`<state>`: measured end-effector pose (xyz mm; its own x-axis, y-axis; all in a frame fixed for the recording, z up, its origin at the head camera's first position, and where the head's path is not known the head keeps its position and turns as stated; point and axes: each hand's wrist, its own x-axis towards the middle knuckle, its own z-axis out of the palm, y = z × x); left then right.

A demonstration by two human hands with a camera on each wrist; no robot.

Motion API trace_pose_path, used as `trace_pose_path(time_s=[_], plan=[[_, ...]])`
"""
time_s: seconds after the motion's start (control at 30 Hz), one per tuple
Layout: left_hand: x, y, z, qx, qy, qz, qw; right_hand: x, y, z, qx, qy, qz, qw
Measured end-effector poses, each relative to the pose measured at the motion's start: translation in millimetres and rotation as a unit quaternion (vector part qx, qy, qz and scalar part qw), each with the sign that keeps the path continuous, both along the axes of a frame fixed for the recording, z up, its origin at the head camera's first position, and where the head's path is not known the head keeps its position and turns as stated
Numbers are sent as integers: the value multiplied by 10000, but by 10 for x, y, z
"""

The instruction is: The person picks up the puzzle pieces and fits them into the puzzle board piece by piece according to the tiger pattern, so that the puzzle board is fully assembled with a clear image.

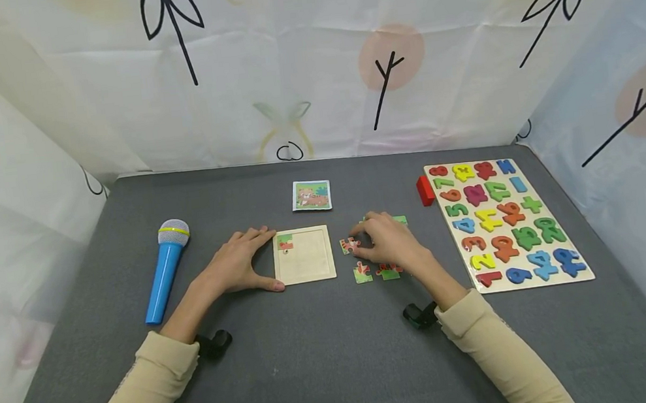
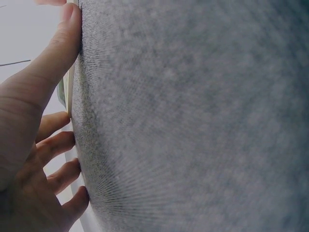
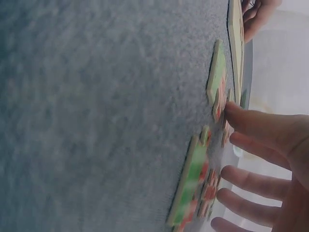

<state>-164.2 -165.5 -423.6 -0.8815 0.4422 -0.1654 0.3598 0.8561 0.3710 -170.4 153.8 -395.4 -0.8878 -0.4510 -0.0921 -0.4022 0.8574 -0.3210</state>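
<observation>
Gray table [image 1: 328,358]: mid-frame, left hand [image 1: 241,262] spreads; can't tell if right hand [image 1: 387,239] pinches jigsaw piece [image 1: 347,247], probably light, stiff; hold its edges.

Forearms [image 1: 184,313] angled inward, left hand [image 1: 239,263] spread, right hand [image 1: 391,241] palm-down, its fingers [image 3: 253,183] parted

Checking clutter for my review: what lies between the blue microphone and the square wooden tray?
In the head view, the person's left hand, touching the tray, with bare grey tabletop beside it.
</observation>
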Motion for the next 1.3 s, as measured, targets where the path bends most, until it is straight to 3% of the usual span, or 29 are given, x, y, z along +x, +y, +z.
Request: trace_pose_path(time_s=[0.23,0.47,0.63,1.3], plan=[[1,-5,-8,-21,48,-13,10000,-4,-52,6,-22,-61,74,10000],[9,8,-2,-10,121,-26,9999,-112,63,-18,59,281,-579,9979],[8,7,-12,-14,151,-55,9999,-186,159,-67,84,211,-880,9959],[-1,-1,-21,-46,140,-53,9999,-247,134,-83,-415,205,-807,9957]])
